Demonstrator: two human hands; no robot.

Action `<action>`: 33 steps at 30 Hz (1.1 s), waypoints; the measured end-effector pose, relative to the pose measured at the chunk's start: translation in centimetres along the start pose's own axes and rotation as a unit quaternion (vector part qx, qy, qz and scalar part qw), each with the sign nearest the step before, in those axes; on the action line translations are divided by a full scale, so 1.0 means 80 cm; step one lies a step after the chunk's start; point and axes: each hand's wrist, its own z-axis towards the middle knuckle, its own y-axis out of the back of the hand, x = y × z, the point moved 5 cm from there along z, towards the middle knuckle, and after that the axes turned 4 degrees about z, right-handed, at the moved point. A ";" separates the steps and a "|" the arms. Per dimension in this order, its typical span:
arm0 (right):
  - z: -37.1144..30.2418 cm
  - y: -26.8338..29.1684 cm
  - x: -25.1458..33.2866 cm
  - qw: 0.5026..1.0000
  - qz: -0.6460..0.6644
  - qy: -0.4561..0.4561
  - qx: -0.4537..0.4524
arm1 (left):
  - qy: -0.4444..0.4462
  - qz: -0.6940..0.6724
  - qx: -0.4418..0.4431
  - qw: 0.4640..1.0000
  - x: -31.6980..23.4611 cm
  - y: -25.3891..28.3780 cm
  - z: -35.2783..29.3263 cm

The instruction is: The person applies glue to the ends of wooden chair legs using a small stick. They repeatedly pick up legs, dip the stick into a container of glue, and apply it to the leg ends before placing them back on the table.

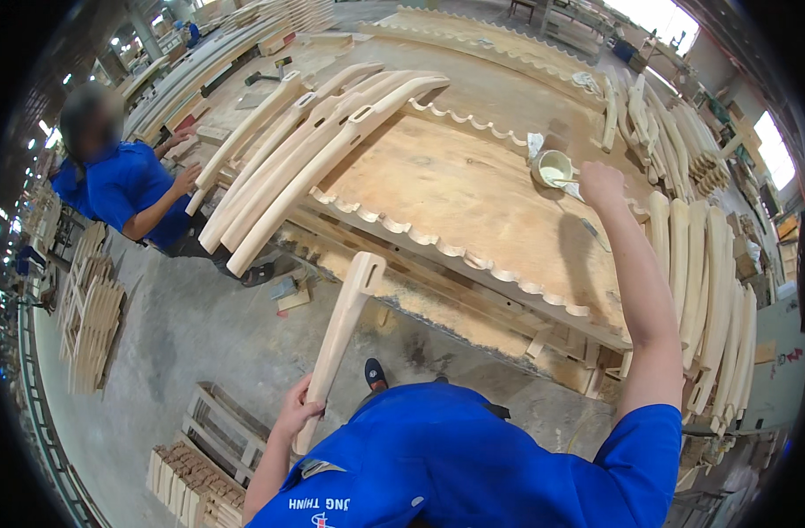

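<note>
My left hand (298, 410) is closed round the lower end of a pale curved wooden leg (339, 339). The leg stands tilted in front of the bench, and a slot is cut near its upper end. Far to the right, my right hand (602, 186) is closed on a thin stick (564, 181) that reaches into a pot (541, 182) of whitish liquid, perhaps glue. What the stick's tip looks like is hidden in the liquid. The pot rests on the plywood bench top (455, 189), beside a crumpled white rag (534, 143).
Several slotted legs (332, 150) lie across scalloped wooden racks (446, 246) at the bench's left. More legs (697, 273) are stacked at the right. A co-worker (134, 176) in blue stands at the left end. A hammer (266, 74) lies farther back. Wood stacks (94, 317) stand on the floor.
</note>
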 end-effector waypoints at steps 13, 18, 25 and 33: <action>-0.048 -0.132 -0.042 0.906 0.362 -0.194 -0.104 | 0.014 -0.079 0.171 0.982 -0.067 -0.044 0.030; -0.058 -0.151 -0.041 0.856 0.448 -0.195 -0.166 | -0.006 -0.065 0.196 0.978 -0.082 -0.074 0.055; -0.067 -0.120 -0.050 0.879 0.418 -0.165 -0.159 | -0.003 -0.104 0.245 0.964 -0.114 -0.137 0.092; -0.050 -0.127 -0.068 0.855 0.476 -0.099 -0.180 | 0.032 -0.078 0.284 0.955 -0.128 -0.175 0.107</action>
